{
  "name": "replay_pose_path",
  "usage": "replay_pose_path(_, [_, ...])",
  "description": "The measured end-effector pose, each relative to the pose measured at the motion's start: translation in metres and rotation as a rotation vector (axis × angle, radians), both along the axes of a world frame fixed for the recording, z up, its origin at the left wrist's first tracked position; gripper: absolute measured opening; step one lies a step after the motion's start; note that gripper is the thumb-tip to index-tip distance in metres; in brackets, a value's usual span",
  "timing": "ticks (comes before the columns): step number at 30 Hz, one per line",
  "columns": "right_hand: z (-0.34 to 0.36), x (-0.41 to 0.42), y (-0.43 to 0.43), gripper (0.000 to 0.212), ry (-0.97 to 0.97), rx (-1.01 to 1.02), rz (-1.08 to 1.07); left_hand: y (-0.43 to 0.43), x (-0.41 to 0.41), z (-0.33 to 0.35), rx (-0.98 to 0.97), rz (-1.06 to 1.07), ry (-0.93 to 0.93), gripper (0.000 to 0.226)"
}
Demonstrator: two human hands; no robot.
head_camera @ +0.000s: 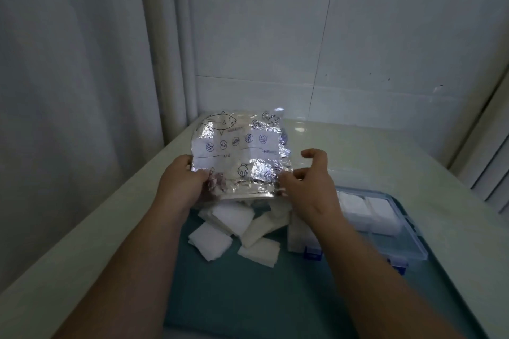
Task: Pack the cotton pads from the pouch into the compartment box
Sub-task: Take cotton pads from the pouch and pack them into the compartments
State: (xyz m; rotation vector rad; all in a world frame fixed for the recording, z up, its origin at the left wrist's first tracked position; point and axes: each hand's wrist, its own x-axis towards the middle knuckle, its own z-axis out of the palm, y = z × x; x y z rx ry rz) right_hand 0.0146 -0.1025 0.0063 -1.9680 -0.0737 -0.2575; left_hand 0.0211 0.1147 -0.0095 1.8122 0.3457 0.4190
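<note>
Pads (210,243): loose heap on teal mat (248,297), lower middle of frame.
Box (391,242): right of centre, 2 far compartments already white.
Risk: hard shake scattering squares past mat edge; 1-sided hold letting foil twist.
Left hand (181,179): clamped round lower left corner of pouch (239,143).
Right hand (308,181): fingers apart, thumb at lower right corner; pinching or not, cannot tell.
Pouch: mid-frame, inverted, mouth over heap.

The left hand (181,181) holds the shiny pouch (239,146) by its low corner. The right hand (311,187) is at the other corner, fingers (314,154) loosely bent. White cotton pads (231,217) lie heaped on the blue mat (248,297) underneath. The box (396,239) beside them holds more.
</note>
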Motion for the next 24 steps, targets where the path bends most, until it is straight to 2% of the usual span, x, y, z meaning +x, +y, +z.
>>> replay_pose_path(2, [0.000, 0.001, -0.001, 0.031, -0.012, -0.024, -0.012, 0.000, 0.000, -0.001, -0.005, 0.027, -0.026, 0.024])
replay_pose_path(5, [-0.004, 0.004, -0.001, 0.007, -0.021, -0.196, 0.004, 0.000, 0.000, -0.001, -0.109, 0.062, -0.044, 0.040])
replay_pose_path(7, [-0.006, 0.006, -0.001, 0.009, 0.004, -0.285, 0.021, 0.000, 0.001, 0.000, -0.105, 0.095, -0.040, 0.039])
replay_pose_path(11, [-0.008, 0.011, -0.001, 0.020, 0.059, -0.503, 0.043, 0.000, 0.001, -0.001, 0.027, 0.093, 0.013, 0.018])
replay_pose_path(15, [-0.010, 0.012, 0.001, 0.028, 0.075, -0.696, 0.054, 0.000, -0.001, -0.003, 0.186, 0.075, 0.085, 0.021])
replay_pose_path(18, [-0.007, 0.009, -0.001, 0.028, 0.025, -0.663, 0.034, -0.001, -0.004, 0.001, 0.364, 0.099, 0.058, 0.021])
replay_pose_path(21, [0.002, 0.000, -0.005, 0.022, -0.065, -0.565, 0.077, -0.010, -0.013, 0.008, 0.512, 0.010, -0.007, 0.009])
replay_pose_path(24, [0.012, -0.015, -0.011, 0.023, -0.121, -0.656, 0.239, -0.019, -0.022, 0.014, 0.685, -0.069, 0.039, 0.003])
